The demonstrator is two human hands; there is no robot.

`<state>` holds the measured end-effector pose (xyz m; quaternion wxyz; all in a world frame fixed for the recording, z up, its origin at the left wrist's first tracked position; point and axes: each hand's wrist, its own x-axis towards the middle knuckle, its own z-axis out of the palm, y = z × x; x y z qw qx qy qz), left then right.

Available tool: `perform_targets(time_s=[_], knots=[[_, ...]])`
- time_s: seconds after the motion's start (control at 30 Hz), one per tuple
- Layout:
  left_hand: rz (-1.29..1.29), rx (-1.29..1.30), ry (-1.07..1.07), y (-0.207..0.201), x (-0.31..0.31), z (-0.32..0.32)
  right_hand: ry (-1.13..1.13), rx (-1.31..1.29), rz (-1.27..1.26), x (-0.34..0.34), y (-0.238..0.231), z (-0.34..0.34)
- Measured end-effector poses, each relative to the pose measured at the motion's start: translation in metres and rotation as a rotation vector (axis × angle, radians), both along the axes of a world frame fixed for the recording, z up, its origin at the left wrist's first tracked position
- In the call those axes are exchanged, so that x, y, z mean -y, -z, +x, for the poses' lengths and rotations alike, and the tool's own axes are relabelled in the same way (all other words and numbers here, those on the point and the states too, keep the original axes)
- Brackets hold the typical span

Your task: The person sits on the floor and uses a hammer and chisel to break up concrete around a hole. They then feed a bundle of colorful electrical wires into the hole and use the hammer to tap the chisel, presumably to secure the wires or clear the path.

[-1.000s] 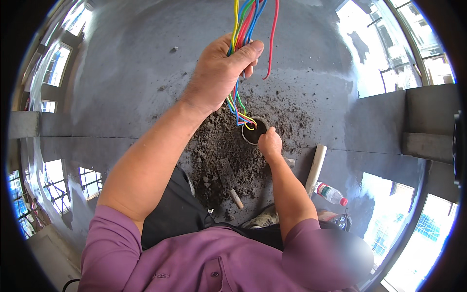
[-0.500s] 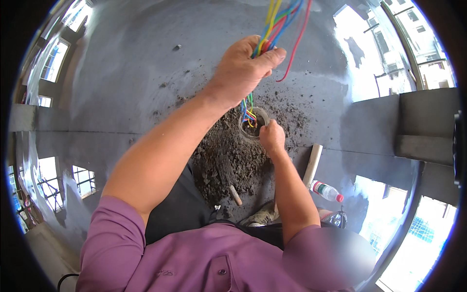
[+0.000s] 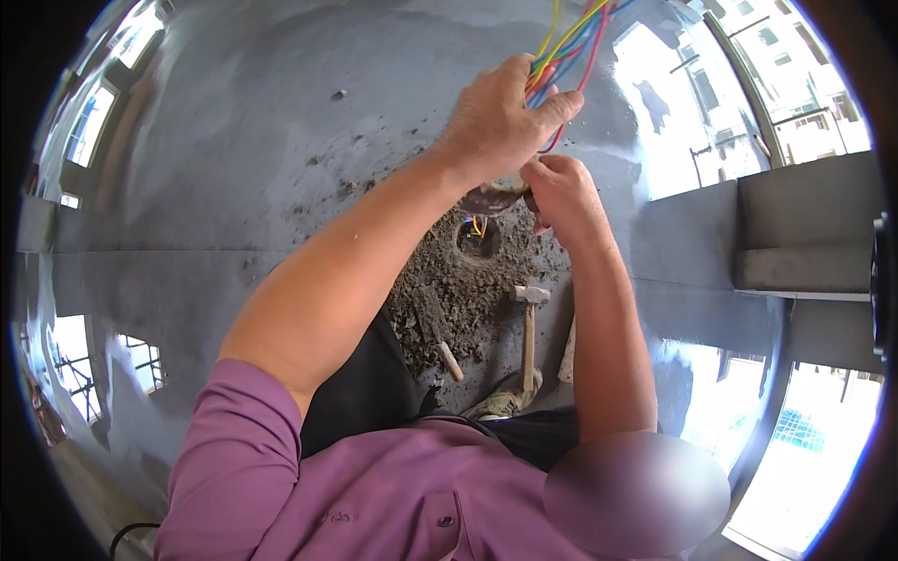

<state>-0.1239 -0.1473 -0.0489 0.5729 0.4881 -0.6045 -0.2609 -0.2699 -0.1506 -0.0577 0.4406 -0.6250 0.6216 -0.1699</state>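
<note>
My left hand [image 3: 500,117] is closed around a bundle of red, yellow and blue electrical wires [image 3: 567,58], held up and away from me. Just below it, my right hand [image 3: 567,201] grips the rim of a short, dirt-covered pipe ring [image 3: 494,199]. The ring is lifted above the ground, and the wires seem to run through it, though my left hand partly hides this. Underneath is a round hole [image 3: 477,245] in the dirt, with coloured wire ends showing inside.
Loose dirt [image 3: 449,327] surrounds the hole on the grey concrete floor [image 3: 234,168]. A trowel [image 3: 450,360] lies in the dirt nearer me. A hammer [image 3: 529,327] leans by my shoe [image 3: 503,400]. Part of a pale pipe [image 3: 567,355] shows beside my right forearm.
My right hand has lifted the pipe ring out of the hole, up toward my left hand. My left hand has shifted slightly right with the wires. The hammer now shows; my right arm covers the bottle.
</note>
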Motion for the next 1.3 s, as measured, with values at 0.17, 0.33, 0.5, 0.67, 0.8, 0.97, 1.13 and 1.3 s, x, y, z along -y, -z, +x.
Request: perform_targets(time_s=[0.17, 0.33, 0.5, 0.67, 0.8, 0.97, 1.13, 1.3], knots=[[-0.054, 0.020, 0.062, -0.004, -0.008, 0.012, 0.110, 0.172, 0.023, -0.004, -0.007, -0.002], [0.098, -0.281, 0.117, -0.008, -0.019, 0.012, 0.072, 0.065, -0.032, -0.011, 0.010, 0.008], [0.103, -0.208, 0.057, -0.015, -0.026, 0.010, 0.047, 0.041, -0.027, -0.027, 0.022, 0.012], [0.154, -0.297, 0.015, -0.014, -0.026, 0.020, 0.055, -0.100, -0.324, -0.030, 0.010, 0.016], [0.016, 0.260, -0.117, -0.023, -0.035, 0.030, 0.063, -0.128, -0.543, -0.044, -0.022, 0.025], [-0.159, 0.243, -0.051, -0.042, -0.043, 0.030, 0.074, -0.127, -0.640, -0.041, -0.060, 0.023], [0.098, -0.580, 0.254, -0.022, -0.022, 0.071, 0.053, -0.108, -0.803, -0.027, -0.102, 0.025], [0.026, -0.854, 0.426, -0.032, -0.022, 0.054, 0.038, -0.031, -0.880, -0.005, -0.142, 0.043]])
